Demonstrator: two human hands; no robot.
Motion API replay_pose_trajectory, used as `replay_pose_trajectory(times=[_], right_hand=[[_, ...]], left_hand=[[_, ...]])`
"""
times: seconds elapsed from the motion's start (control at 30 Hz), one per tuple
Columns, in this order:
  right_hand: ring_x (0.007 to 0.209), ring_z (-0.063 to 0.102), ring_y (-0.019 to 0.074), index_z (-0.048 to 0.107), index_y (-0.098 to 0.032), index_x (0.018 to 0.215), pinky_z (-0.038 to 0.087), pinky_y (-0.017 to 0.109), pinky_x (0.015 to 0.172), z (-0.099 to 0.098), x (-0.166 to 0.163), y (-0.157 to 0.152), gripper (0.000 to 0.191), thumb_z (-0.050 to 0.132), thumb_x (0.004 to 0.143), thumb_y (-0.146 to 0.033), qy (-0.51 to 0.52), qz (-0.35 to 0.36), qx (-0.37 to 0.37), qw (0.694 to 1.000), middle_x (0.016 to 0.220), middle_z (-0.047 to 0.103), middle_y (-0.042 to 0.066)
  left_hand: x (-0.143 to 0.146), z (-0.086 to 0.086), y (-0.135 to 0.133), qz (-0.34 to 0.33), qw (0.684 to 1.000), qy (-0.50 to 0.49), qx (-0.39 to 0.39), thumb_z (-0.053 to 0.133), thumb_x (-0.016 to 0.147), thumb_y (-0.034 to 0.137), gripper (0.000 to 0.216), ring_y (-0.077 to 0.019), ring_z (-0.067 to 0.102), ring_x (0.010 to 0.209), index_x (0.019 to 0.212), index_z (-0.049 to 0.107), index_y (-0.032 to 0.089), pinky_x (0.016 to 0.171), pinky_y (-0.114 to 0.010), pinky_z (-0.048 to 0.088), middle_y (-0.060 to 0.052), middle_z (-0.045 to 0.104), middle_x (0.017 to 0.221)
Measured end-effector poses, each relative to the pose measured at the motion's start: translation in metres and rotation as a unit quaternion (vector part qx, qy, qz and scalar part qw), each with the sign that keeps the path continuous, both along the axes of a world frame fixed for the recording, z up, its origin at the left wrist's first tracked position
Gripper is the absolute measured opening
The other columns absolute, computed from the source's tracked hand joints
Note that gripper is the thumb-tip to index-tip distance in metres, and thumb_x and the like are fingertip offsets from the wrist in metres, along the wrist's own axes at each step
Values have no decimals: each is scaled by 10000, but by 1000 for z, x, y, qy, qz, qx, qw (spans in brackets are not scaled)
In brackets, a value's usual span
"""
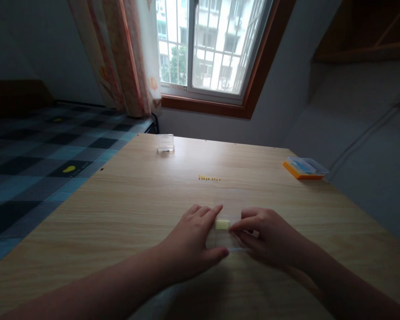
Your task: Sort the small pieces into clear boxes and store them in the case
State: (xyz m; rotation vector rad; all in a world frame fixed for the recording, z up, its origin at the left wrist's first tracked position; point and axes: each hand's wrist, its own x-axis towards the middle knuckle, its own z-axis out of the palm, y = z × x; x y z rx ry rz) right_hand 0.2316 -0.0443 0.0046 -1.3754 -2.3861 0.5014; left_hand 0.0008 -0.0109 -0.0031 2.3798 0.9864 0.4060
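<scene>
In front of me a clear plastic box lies on the wooden table, its transparent lid apparently folded back. A small pale-yellow studded block sits inside it. My left hand grips the box from the left, thumb at the near edge and fingers at the far side. From the right, my right hand reaches in with thumb and forefinger pinched at the block's right end. Whatever is between those fingertips is too small to make out. Beyond the box stands a row of several tiny yellow pieces.
A small clear case stands at the table's far left with its lid up. An orange-and-clear box lies near the right edge of the table. Left of the table is a checked bed; a window and curtain are behind.
</scene>
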Motion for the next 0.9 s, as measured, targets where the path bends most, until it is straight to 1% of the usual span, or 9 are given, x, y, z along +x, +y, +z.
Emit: replay_pose_trajectory(times=[0.2,0.33,0.47,0.63,0.77,0.9], right_hand=[[669,528,95,779,-239,897,348,217,632,0,0,-1,230,588,853,-116,-14,2,4,1000,748,622,-8],[659,520,97,775,-229,877,340,223,623,0,-2,0,217,579,875,-136,-35,4,11,999,737,615,-1],[672,531,101,775,-228,867,348,224,629,0,-2,0,221,572,893,-144,-41,0,16,999,739,620,3],[661,527,97,778,-226,899,349,221,624,0,-1,-1,226,566,895,-147,-20,1,14,1000,746,623,3],[675,521,97,775,-251,870,337,220,633,1,-2,-2,217,595,861,-130,-18,6,4,1000,730,611,-13],[661,505,100,772,-244,839,317,226,620,0,-3,-2,204,598,865,-140,-31,7,9,999,702,596,-11]], left_hand=[[0,1,0,4,1000,-4,-1,768,751,313,811,-316,501,1257,1480,442,175,1117,-504,382,-125,602,1346],[0,2,-1,3,1000,-4,-6,766,752,322,813,-325,491,1273,1482,438,174,1119,-516,377,-132,596,1357],[0,1,-1,4,1000,-15,-2,751,756,315,794,-323,499,1268,1480,441,215,1113,-519,382,-112,604,1346],[0,0,0,5,1000,-12,0,755,750,327,802,-325,503,1257,1479,442,209,1108,-523,383,-117,604,1340],[-1,-1,0,2,1000,-12,0,763,746,320,811,-320,501,1258,1476,447,165,1121,-508,375,-131,602,1344],[0,-1,0,3,1000,-20,5,751,752,316,786,-320,512,1245,1470,453,202,1104,-514,391,-117,612,1331]])
